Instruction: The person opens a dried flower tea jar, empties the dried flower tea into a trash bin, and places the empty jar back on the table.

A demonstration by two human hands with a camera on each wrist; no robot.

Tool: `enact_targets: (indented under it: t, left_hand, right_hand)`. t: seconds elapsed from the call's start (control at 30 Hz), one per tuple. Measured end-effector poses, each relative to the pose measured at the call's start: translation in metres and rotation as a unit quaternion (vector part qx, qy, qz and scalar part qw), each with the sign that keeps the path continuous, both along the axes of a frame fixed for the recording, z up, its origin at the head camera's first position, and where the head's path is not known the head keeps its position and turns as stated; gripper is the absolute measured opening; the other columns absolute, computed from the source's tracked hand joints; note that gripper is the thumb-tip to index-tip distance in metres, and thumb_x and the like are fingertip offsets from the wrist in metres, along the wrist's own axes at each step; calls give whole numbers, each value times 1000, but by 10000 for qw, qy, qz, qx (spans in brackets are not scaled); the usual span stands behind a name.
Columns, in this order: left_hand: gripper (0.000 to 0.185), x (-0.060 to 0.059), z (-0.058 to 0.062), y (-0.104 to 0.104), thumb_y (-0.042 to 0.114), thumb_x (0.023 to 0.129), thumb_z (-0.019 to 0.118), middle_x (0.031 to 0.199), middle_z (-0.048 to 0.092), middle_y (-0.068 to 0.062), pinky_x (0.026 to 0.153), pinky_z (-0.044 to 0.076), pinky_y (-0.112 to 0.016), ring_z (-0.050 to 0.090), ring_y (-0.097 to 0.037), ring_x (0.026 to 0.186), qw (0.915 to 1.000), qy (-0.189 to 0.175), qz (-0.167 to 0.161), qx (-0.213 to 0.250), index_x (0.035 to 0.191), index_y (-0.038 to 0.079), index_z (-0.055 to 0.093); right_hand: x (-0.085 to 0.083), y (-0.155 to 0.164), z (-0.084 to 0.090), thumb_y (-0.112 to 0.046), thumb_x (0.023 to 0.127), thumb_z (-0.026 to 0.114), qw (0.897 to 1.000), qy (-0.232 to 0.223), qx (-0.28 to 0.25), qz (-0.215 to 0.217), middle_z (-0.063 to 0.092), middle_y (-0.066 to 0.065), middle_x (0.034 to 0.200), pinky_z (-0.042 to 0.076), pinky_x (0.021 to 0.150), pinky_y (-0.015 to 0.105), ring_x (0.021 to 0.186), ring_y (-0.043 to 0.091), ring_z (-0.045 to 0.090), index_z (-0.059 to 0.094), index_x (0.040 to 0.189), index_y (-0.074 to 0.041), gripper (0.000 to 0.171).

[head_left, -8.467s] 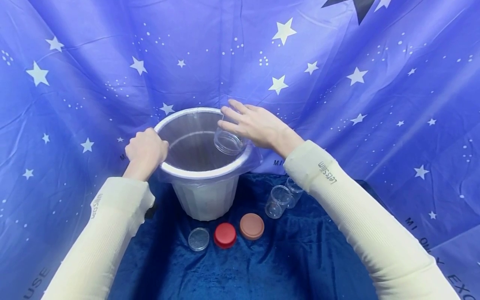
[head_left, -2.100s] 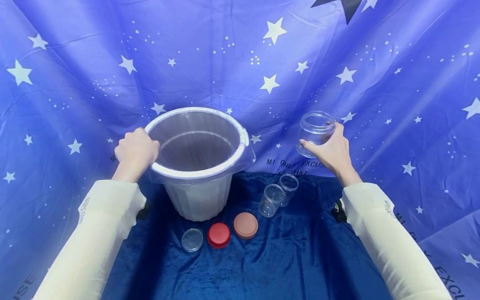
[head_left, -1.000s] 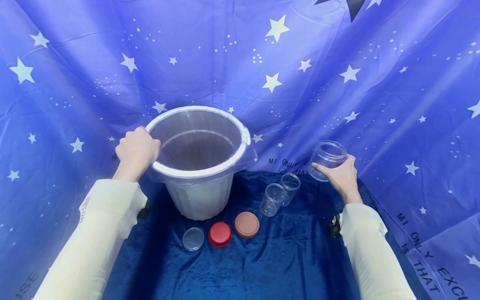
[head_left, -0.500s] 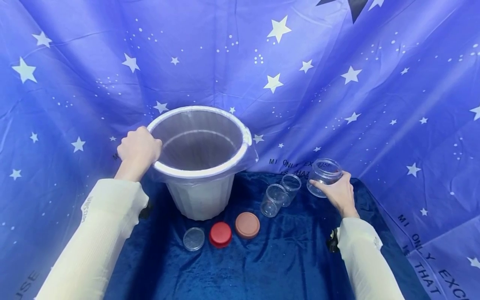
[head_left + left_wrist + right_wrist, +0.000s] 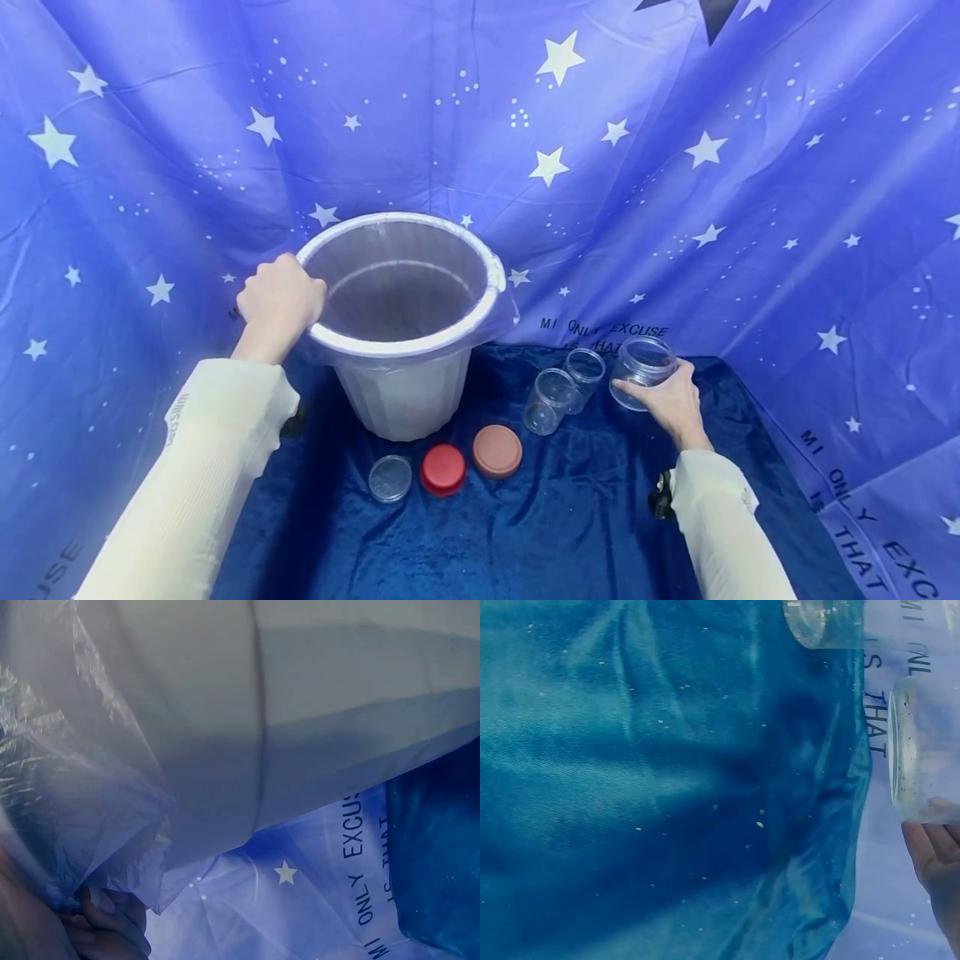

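My left hand (image 5: 279, 293) grips the rim of a white trash bin (image 5: 401, 400), its fingers curled over the edge. A clear plastic bag lines the bin; in the left wrist view the curled fingers pinch this bag (image 5: 112, 847) under the rim. My right hand (image 5: 671, 404) holds a wide clear plastic jar (image 5: 643, 364), upright and without a lid, thumb on the near side. In the right wrist view the jar (image 5: 930, 757) shows close above the cloth's far edge. Left of it stand two narrower clear jars (image 5: 551, 402), also lidless.
In front of the bin lie a clear lid (image 5: 390, 478), a red lid (image 5: 443, 469) and an orange-brown lid (image 5: 497, 452) in a row. Dark blue velvety cloth (image 5: 525, 533) covers the table. A blue star-patterned curtain (image 5: 420, 108) hangs behind and at both sides.
My right hand has brought the wide jar from over the bin out to the right, then lowered it beside the two narrower jars. My left hand has stayed on the bin's rim.
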State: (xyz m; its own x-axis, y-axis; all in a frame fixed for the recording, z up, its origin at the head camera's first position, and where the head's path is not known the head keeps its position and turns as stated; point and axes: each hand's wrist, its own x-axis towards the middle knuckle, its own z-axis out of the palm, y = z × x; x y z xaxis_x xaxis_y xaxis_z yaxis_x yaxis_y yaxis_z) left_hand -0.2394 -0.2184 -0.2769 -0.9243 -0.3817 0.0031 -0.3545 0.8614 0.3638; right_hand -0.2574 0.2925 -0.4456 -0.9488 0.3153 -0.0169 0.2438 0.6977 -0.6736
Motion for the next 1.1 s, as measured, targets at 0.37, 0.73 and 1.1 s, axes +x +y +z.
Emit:
enact_targets:
  t: [0.37, 0.73, 1.1]
  left_hand:
    - [44, 0, -1, 0, 26, 90, 46, 113, 61, -35, 76, 50, -58, 61, -54, 103, 10000, -10, 2, 13, 115, -9, 55]
    - [44, 0, -1, -1, 25, 89, 45, 112, 61, -35, 76, 51, -58, 60, -54, 103, 10000, 8, -11, 21, 116, -9, 54]
    - [44, 0, -1, 0, 25, 89, 45, 114, 60, -35, 77, 50, -59, 60, -55, 104, 10000, 39, -13, 46, 116, -9, 54]
  right_hand:
    - [5, -4, -30, -58, 67, 83, 9999, -96, 46, 73, 41, 32, 142, 39, 105, 61, 130, 50, 44, 12, 153, 0, 125]
    - [8, -10, -44, -55, 67, 85, 9998, -119, 49, 124, 41, 32, 140, 38, 105, 62, 129, 51, 43, 14, 151, 2, 123]
    - [14, -10, -55, -51, 68, 86, 9998, -129, -86, 129, 41, 32, 141, 38, 105, 61, 129, 50, 44, 15, 151, 3, 122]
